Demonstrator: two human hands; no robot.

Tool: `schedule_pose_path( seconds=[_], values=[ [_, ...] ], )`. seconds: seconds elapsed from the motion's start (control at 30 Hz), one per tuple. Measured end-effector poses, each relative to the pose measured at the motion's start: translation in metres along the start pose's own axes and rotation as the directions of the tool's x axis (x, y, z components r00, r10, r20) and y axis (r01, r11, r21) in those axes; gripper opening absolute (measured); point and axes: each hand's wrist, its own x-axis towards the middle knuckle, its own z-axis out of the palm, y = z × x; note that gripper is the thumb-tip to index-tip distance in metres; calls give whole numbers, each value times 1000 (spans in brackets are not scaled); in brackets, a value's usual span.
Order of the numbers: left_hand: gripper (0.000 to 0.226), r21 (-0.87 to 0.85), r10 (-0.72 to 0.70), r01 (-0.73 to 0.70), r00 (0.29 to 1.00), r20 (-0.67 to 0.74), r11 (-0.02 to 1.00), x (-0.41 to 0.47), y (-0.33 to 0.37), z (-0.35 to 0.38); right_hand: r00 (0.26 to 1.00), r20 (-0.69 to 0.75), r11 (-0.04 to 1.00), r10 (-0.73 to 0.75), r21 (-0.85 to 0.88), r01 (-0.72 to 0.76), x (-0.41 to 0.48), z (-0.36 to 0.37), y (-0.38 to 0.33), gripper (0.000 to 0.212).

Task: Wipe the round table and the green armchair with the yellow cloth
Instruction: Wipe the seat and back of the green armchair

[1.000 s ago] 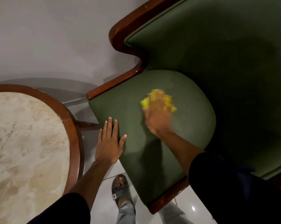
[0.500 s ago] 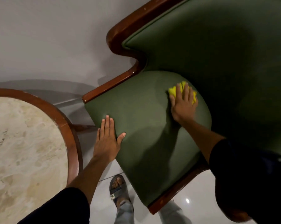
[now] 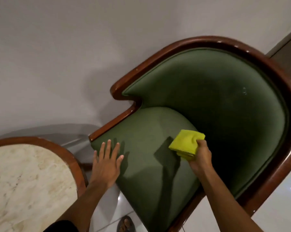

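Observation:
The green armchair [image 3: 225,97] with a dark wooden frame fills the right half of the view. Its seat cushion [image 3: 146,148] juts toward me. My right hand [image 3: 200,156] grips the folded yellow cloth [image 3: 186,143], held just above the right side of the cushion. My left hand [image 3: 106,163] hovers flat with fingers spread over the cushion's left front edge, casting a shadow on it. The round table [image 3: 24,181], marble top in a wooden rim, sits at the lower left.
A white wall [image 3: 74,47] rises behind the chair and table. Glossy white floor tiles [image 3: 266,206] lie around the chair. My sandalled foot [image 3: 124,223] shows below the cushion. A narrow gap separates the table rim from the chair.
The view pulled back and up, showing the whole chair back. My right hand lifted the cloth off the cushion and now holds it folded. My left hand rose slightly off the cushion edge.

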Motion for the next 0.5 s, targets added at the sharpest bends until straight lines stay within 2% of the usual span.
schedule_pose_path(
  seconds=[0.03,0.07,0.1,0.17,0.23,0.27,0.3,0.33,0.37,0.4,0.43,0.47,0.5],
  values=[
    [71,0,7,-7,1000,-30,1000,5,3,-9,989,108,974,102,193,-122,-6,-4,-9,36],
    [70,3,19,-19,998,-57,1000,10,6,-17,967,206,925,152,315,-213,-11,-8,-16,42],
    [71,7,36,-36,997,-73,999,16,12,-24,945,286,891,161,369,-263,-15,-11,-23,49],
    [77,1,69,-69,992,-104,998,26,26,-34,915,391,910,97,337,-240,-21,-7,-42,51],
    [79,-3,103,-104,985,-139,995,36,45,-44,927,376,983,-13,176,-58,-28,6,-72,40],
    [79,2,123,-125,980,-158,992,41,56,-49,925,361,993,-116,43,108,-30,10,-89,37],
    [77,3,144,-145,973,-181,989,46,68,-53,893,369,943,-258,-104,316,-31,11,-107,39],
    [74,-6,158,-163,965,-207,987,50,80,-58,808,407,799,-426,-250,547,-31,9,-124,44],
    [72,-31,167,-179,959,-231,983,55,95,-63,660,477,543,-580,-377,750,-29,4,-143,51],
    [70,-65,169,-190,954,-247,980,60,110,-68,489,555,214,-673,-487,847,-23,-3,-162,59],
    [67,-100,167,-199,951,-261,975,66,127,-72,326,622,-135,-712,-576,806,-12,-8,-182,65],
    [64,-136,165,-207,948,-271,969,71,146,-76,208,695,-423,-688,-618,663,1,-11,-204,70],
    [62,-171,166,-219,945,-281,961,75,162,-79,187,772,-623,-608,-609,490,16,-12,-227,77]
  ],
)
